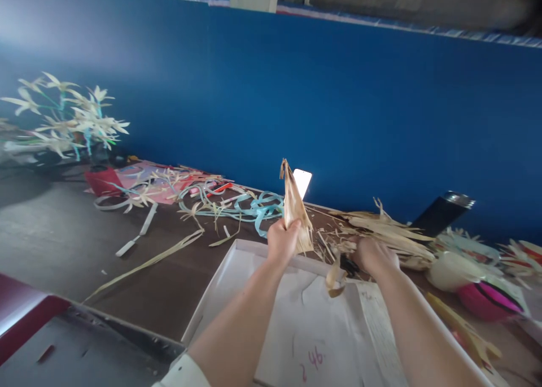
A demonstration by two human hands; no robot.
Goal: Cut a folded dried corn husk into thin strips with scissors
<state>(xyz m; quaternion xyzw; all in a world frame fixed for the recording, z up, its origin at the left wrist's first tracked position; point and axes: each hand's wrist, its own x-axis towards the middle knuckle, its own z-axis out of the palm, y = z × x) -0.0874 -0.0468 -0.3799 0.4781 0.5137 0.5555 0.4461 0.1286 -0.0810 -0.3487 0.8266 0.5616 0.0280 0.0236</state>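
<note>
My left hand (284, 240) is closed around a dry tan husk (296, 212), holding it upright above the back edge of a white box lid (296, 319). To the right, my right hand (375, 255) is down among husk scraps at the near edge of a pile of dry husks (389, 231). Its fingers are mostly hidden, and a black object (349, 265) lies just left of them. A curled husk piece (334, 279) hangs over the lid's back edge. Behind the held husk stands a phone (302, 182) with a bright screen.
Light blue ribbon (258, 206) lies left of the phone. Husk flowers (84, 116) stand at the far left over a red pot (103, 182). A black bottle (442, 213) leans by the blue wall (339, 104). At right sits a pink pouch (489, 301).
</note>
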